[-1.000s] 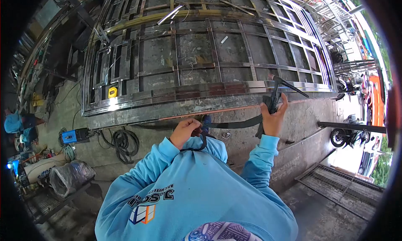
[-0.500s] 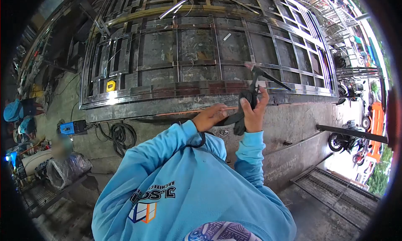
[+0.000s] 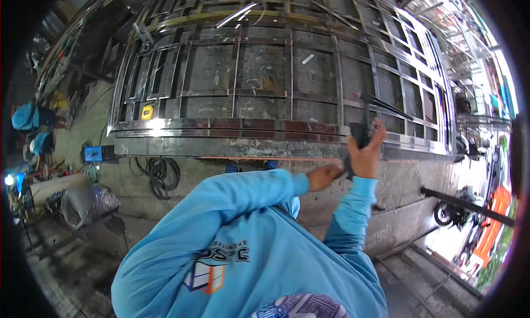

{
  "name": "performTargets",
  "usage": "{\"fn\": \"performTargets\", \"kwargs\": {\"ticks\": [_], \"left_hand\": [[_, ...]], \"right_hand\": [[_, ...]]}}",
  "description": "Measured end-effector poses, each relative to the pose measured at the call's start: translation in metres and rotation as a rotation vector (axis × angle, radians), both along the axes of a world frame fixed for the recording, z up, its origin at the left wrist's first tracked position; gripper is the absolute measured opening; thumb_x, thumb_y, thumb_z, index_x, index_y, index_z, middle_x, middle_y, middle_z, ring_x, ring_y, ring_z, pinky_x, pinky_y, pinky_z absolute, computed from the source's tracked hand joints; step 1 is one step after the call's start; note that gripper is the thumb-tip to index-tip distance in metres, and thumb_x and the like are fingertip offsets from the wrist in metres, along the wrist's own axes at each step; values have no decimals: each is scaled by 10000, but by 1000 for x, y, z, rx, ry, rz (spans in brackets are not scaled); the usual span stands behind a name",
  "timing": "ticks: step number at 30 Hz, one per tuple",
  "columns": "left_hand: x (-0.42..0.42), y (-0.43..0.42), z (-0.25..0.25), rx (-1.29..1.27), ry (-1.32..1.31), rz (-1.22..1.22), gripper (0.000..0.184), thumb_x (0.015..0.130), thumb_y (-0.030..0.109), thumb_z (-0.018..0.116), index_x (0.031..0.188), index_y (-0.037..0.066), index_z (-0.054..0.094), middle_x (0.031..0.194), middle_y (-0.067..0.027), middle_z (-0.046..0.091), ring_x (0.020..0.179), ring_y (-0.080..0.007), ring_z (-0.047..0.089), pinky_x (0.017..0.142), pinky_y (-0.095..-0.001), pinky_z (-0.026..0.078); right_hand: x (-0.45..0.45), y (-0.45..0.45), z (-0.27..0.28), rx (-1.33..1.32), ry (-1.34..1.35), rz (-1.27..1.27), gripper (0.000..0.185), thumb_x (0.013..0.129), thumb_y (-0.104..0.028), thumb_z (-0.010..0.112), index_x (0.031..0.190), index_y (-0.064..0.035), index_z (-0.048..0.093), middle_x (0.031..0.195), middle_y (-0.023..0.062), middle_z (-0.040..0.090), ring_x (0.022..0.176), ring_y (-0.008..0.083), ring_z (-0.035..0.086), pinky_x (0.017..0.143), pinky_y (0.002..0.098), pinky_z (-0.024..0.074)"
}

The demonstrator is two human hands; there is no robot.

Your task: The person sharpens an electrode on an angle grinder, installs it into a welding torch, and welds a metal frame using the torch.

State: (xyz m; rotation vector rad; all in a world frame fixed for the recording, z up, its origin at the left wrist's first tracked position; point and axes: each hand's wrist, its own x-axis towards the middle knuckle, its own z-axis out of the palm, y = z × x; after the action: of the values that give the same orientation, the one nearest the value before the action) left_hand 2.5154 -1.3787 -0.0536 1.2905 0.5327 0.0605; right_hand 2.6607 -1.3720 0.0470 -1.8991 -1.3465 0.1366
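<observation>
My right hand (image 3: 364,155) is closed around a black tool (image 3: 361,131), with its index finger raised. The tool's crosswise head has a reddish end and a long thin arm pointing right, over the metal frame (image 3: 265,125); its exact kind does not show. Beside the tool's lower end is my left hand (image 3: 326,177), smeared by motion, so its fingers cannot be made out. Both hands are over the near edge of the frame, a large grid of shiny square tubes lying flat on a dark bench.
A yellow tape measure (image 3: 147,112) lies on the frame's left side. On the floor are a blue machine (image 3: 99,153) and coiled black cable (image 3: 157,174). A dark bar (image 3: 466,205) juts in at right, near a motorcycle (image 3: 450,212). People are at far left.
Both hands and the black tool have moved right relative to the frame. The left hand, which was pinching near a black strip, has become blurred. The view has shifted slightly.
</observation>
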Motion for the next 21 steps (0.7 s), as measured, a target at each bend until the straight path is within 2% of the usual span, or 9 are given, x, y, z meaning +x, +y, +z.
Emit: {"fn": "performTargets", "kwargs": {"ticks": [1, 5, 8, 10, 11, 14, 15, 17, 21], "left_hand": [[35, -12, -20, 103, -107, 10, 661, 1074, 512, 294, 1515, 27, 381, 1485, -218, 482, 1344, -333, 488, 1137, -413, 371], [136, -31, 54, -264, -188, 49, 654, 1088, 502, 187, 1497, 21, 358, 1297, -173, 584, 1015, -247, 565, 944, -388, 471], [176, -35, 61, -140, -449, -28, 598, 1061, 501, 379, 1400, 11, 431, 1143, -120, 612, 1008, -205, 568, 899, -382, 479], [173, -36, 68, 11, -595, -57, 544, 1038, 435, 504, 1363, 1, 453, 1124, -120, 617, 1023, -204, 576, 900, -396, 480], [159, -21, 66, 47, -526, -190, 541, 967, 318, 629, 1368, -3, 460, 1176, -146, 618, 1091, -223, 584, 963, -405, 471], [89, 20, 45, 247, -316, -140, 434, 924, 163, 659, 1313, 9, 544, 1163, -172, 644, 1127, -235, 619, 990, -392, 503], [68, 33, 27, 24, -221, -155, 383, 936, 122, 641, 1296, 11, 570, 1143, -143, 654, 1092, -220, 638, 965, -369, 520], [9, 67, 67, 214, 75, -10, 233, 994, 180, 579, 1151, 20, 642, 981, -64, 673, 983, -162, 638, 841, -330, 533], [-68, 89, 16, -76, 105, 298, 358, 1021, 325, 564, 1235, 43, 621, 951, -54, 674, 866, -143, 629, 782, -302, 516]], "right_hand": [[15, 3, 11, -53, 23, 6, 813, 779, -121, 775, 1457, -19, 338, 1405, 220, 441, 1308, 392, 469, 1110, 450, 380], [102, 6, 50, -127, -146, 48, 745, 806, -82, 722, 1463, -46, 372, 1393, 222, 459, 1338, 388, 455, 1110, 462, 380], [169, -11, 84, -71, -126, 126, 715, 819, -46, 679, 1465, -86, 378, 1360, 186, 487, 1208, 312, 542, 997, 407, 465], [187, -31, 85, -88, 342, -41, 814, 798, -34, 649, 1527, -129, 298, 1159, 96, 590, 845, 148, 601, 702, 262, 510], [186, -43, 79, 1, 480, -64, 850, 793, -38, 653, 1544, -141, 270, 1110, 93, 597, 808, 148, 598, 670, 273, 510], [158, -61, 49, 9, 795, -101, 928, 788, -52, 670, 1579, -176, 201, 1033, 84, 599, 728, 152, 590, 583, 302, 507], [132, -58, 41, 36, 939, -73, 925, 785, -32, 672, 1573, -166, 207, 1045, 83, 591, 729, 157, 593, 583, 307, 513], [94, -49, 0, -17, 1144, 41, 914, 805, -1, 670, 1569, -153, 192, 1140, 102, 576, 822, 180, 609, 670, 323, 535], [14, -29, -82, -81, 1069, 310, 905, 837, -36, 722, 1554, -103, 174, 1247, 126, 535, 968, 199, 597, 862, 346, 517]]}}
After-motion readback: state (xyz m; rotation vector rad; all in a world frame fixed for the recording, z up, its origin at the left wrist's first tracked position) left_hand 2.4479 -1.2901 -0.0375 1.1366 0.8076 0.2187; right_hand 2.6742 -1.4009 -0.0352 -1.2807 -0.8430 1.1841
